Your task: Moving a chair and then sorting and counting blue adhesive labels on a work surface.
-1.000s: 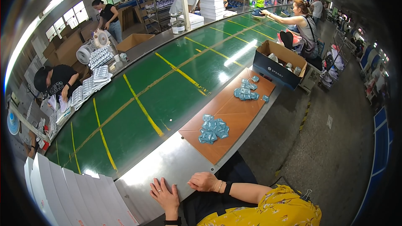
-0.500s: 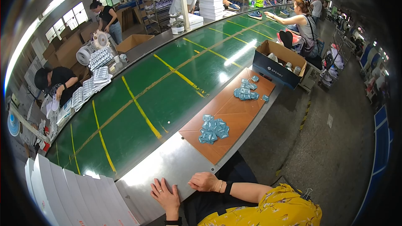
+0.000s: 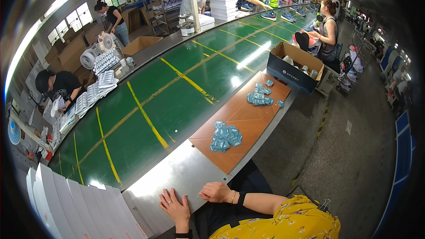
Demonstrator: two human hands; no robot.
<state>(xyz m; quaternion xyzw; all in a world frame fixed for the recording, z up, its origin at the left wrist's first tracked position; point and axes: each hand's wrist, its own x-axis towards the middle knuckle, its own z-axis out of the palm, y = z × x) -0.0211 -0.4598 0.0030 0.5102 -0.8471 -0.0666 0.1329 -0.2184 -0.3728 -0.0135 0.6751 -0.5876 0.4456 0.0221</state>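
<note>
My left hand (image 3: 176, 208) lies flat on the bare metal ledge (image 3: 166, 179), fingers spread, a ring on one of them. Nothing is under it that I can see. Close by, my right hand (image 3: 216, 192) rests at the ledge's near edge with its fingers curled in; no object shows in it. Beyond my hands a brown wood-grain board (image 3: 212, 158) sits on the ledge. It bears two loose groups of small blue-grey packets, a nearer pile (image 3: 226, 137) and a farther pile (image 3: 260, 95).
A green conveyor belt (image 3: 146, 93) with yellow lines runs past the ledge, carrying shoes (image 3: 287, 17) at its far end. White boxes (image 3: 75, 203) stand at lower left. An open dark carton (image 3: 292, 73) is beyond the board. Several co-workers stand along the line.
My hands have stayed still. The belt's lines have shifted slightly left, and more shoes show far down it. A far-right co-worker has drawn an arm back; another behind the white boxes now reaches over the belt.
</note>
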